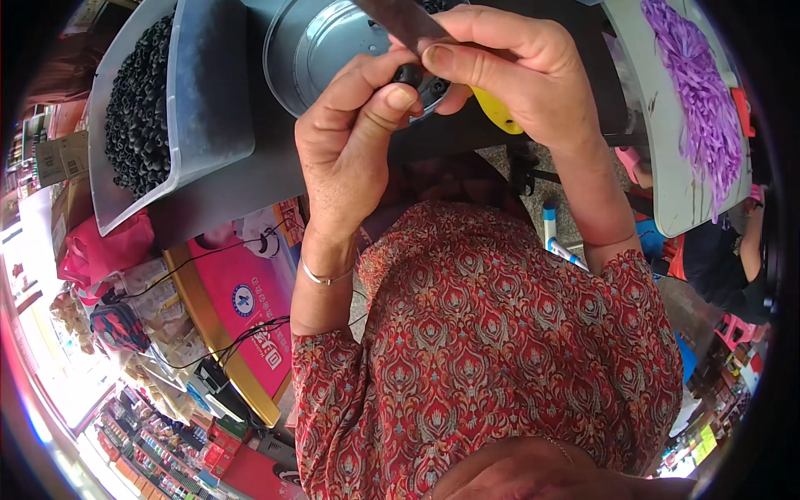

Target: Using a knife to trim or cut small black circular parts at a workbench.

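My left hand point(350, 125) is closed, pinching a small round black part point(407, 75) between thumb and forefinger. My right hand point(525, 75) grips a knife, its flat dark blade point(404, 21) pointing up and to the left under my thumb. A yellow end point(497, 110) that looks like the knife's handle sticks out below the right palm. Close to the left hand's black part is the blade's lower edge; whether they touch cannot be made out. Another small black piece point(437, 86) shows beside the fingertips. Both hands are above a clear round basin point(292, 62), partly hidden by them.
At left stands a translucent bin point(204, 108) with many small black ring-like parts point(137, 108). A grey tray point(667, 183) at right carries purple strips point(696, 92). The dark table point(258, 179) ends just before my body. A pink-topped wooden table point(242, 308) is at lower left.
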Demonstrator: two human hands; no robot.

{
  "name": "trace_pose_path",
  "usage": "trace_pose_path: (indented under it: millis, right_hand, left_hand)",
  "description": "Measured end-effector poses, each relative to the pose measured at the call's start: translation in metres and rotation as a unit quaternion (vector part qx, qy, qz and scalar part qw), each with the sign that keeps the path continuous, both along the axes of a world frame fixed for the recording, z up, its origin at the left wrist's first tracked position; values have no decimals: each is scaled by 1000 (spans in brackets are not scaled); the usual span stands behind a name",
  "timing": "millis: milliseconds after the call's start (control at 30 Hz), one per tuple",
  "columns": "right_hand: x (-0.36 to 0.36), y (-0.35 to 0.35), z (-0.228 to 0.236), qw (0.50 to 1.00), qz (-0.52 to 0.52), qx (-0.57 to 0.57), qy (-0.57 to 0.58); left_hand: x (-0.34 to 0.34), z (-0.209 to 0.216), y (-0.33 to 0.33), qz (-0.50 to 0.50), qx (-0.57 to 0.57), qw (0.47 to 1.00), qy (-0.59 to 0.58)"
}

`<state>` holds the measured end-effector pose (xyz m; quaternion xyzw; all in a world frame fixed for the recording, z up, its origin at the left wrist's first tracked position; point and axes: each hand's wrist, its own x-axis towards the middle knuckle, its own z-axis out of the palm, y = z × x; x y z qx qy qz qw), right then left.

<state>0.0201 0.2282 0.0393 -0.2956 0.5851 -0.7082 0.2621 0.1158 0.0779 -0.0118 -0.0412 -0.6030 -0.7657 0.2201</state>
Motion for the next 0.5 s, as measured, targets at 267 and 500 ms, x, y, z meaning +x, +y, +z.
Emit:
trace_pose_path:
  millis: [267, 500]
  right_hand:
    - [12, -4, -3, 991, -39, -12, 127]
    - [2, -3, -8, 988, -50, 6, 144]
  left_hand:
    - [-2, -3, 1, 86, -88, 992, 13]
    - [2, -4, -4, 28, -91, 995, -13]
